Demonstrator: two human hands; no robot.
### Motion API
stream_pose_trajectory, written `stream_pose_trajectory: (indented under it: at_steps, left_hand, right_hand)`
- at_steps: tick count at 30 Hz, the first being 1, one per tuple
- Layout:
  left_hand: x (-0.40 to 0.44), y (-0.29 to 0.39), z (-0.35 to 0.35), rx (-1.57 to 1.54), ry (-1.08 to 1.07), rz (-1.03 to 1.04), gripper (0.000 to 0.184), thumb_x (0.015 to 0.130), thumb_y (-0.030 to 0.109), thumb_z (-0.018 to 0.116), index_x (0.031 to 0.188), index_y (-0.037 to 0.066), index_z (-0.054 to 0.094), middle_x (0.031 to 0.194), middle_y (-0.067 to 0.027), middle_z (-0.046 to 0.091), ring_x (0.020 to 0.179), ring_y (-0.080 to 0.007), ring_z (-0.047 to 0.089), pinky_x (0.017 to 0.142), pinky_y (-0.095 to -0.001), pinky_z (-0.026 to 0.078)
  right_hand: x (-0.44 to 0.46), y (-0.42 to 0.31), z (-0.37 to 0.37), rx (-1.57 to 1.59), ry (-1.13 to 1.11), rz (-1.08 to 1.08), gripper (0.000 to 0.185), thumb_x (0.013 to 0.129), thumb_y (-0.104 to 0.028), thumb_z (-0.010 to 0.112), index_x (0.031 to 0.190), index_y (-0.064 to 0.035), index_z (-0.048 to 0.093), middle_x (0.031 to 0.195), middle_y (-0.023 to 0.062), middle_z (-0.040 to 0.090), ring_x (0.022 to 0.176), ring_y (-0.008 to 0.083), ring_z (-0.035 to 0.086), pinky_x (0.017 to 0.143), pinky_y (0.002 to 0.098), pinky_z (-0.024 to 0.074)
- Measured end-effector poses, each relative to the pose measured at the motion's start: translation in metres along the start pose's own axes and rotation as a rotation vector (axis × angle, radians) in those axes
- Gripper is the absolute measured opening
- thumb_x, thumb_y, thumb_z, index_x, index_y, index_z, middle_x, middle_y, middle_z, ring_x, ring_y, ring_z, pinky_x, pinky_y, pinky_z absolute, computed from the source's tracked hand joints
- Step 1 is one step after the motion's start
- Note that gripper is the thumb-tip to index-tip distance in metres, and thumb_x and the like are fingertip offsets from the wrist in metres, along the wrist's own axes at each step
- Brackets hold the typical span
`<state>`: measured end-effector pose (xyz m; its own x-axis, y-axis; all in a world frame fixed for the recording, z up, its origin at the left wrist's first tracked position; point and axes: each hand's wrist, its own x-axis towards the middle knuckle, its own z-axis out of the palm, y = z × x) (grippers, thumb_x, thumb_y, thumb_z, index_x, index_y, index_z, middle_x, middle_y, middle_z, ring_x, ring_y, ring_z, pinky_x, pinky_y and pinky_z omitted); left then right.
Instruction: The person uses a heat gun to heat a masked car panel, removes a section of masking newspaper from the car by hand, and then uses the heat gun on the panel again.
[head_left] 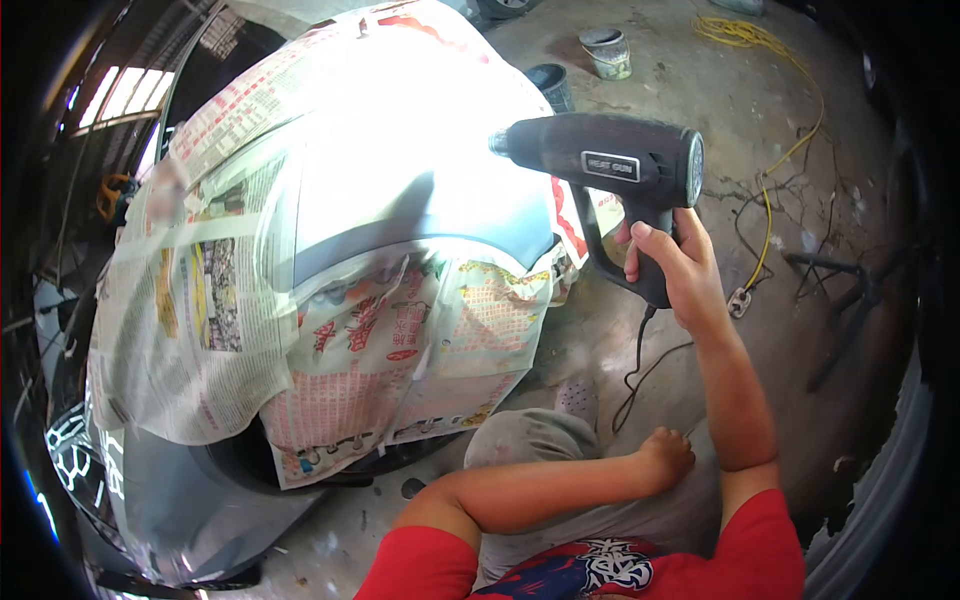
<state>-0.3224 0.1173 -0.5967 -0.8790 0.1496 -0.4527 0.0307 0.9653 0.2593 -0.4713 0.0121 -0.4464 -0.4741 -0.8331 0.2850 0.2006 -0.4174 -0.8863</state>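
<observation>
The right hand [685, 265] has its fingers wrapped around the handle [650, 280] of a black heat gun [600, 155], holding it up beside a grey panel [340, 245], with the nozzle [499, 143] pointing left over it. Strong glare whitens much of the panel, so I cannot tell how close the nozzle stands to its surface. Newspaper sheets [195, 330] surround the bare panel and hang down its near side. The left hand [667, 458] is curled into a fist beside the person's knee [525, 440], below the right forearm. The gun's cable [630, 378] drops to the concrete floor [690, 90], where two buckets [607, 55] stand beyond the gun and a yellow cord [768, 190] trails.
</observation>
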Motion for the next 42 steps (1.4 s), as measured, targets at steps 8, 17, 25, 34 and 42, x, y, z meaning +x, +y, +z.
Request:
stream_pose_trajectory:
  at_steps: [8,17,25,34,42]
  left_hand:
    - [-0.039,0.027,-0.015,0.061,0.039,0.058,0.022,0.083,0.020,0.061,0.098,0.005,0.070,0.098,-0.0082,0.068,0.095,-0.0230,0.064,0.079,-0.0361,0.050]
    - [-0.072,0.046,-0.011,-0.009,-0.124,0.129,0.041,0.086,0.027,0.061,0.114,-0.001,0.068,0.119,-0.0203,0.066,0.109,-0.0343,0.064,0.095,-0.0429,0.050]
    - [-0.071,0.074,0.074,-0.190,0.042,-0.055,0.042,0.083,0.026,0.062,0.112,-0.003,0.069,0.120,-0.0228,0.066,0.112,-0.0322,0.064,0.098,-0.0484,0.045]
    - [-0.074,0.046,-0.020,-0.073,-0.214,0.121,0.033,0.088,0.028,0.054,0.103,0.003,0.070,0.103,-0.0164,0.065,0.105,-0.0330,0.060,0.095,-0.0462,0.047]
    - [-0.072,0.052,-0.012,-0.068,-0.226,0.127,0.036,0.089,0.028,0.053,0.107,0.002,0.070,0.109,-0.0178,0.066,0.109,-0.0352,0.059,0.099,-0.0511,0.045]
  right_hand:
    - [-0.026,0.069,-0.016,0.317,0.397,0.143,0.023,0.098,-0.016,0.059,0.116,-0.0047,0.050,0.095,0.0085,0.059,0.067,0.0146,0.059,0.061,0.0304,0.0510]
    - [-0.088,0.048,0.054,0.243,-0.146,-0.080,0.055,0.092,-0.014,0.062,0.141,0.0000,0.043,0.113,0.0173,0.063,0.091,0.0298,0.066,0.081,0.0410,0.0536]
    - [-0.100,0.057,0.062,-0.060,-0.362,-0.257,0.067,0.082,-0.025,0.070,0.141,-0.0015,0.048,0.112,0.0205,0.065,0.101,0.0385,0.064,0.085,0.0430,0.0530]
    - [-0.068,0.092,0.018,0.296,0.268,0.237,0.037,0.087,-0.005,0.068,0.122,0.0007,0.056,0.114,0.0087,0.065,0.100,0.0169,0.063,0.092,0.0336,0.0502]
    - [-0.063,0.097,0.020,0.405,0.174,0.240,0.035,0.089,-0.003,0.068,0.123,-0.0004,0.057,0.119,0.0058,0.065,0.106,0.0106,0.061,0.094,0.0285,0.0489]
